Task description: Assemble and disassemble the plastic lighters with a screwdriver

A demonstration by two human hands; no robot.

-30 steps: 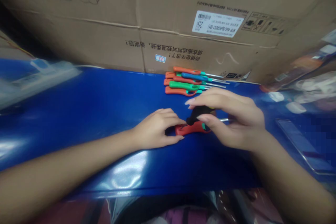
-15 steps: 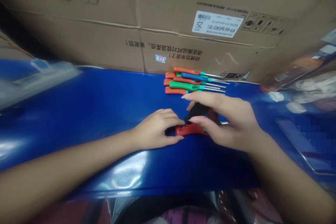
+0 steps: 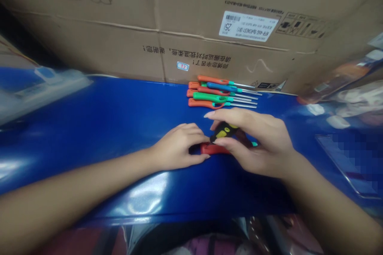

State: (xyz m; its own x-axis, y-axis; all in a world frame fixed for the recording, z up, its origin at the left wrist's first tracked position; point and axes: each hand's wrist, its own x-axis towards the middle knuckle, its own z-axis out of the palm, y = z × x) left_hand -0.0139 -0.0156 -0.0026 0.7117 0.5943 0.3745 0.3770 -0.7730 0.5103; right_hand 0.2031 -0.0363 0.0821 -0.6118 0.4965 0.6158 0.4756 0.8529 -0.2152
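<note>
Right hand (image 3: 271,143) overlaps lighter (image 3: 215,149); carton (image 3: 191,16) behind

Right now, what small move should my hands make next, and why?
I'd probably twist the black-and-yellow tool slightly: your right hand grips it with its narrow end at the handle end of the red lighter, which your left hand holds between finger and thumb. The tip itself is hard to make out.
</note>
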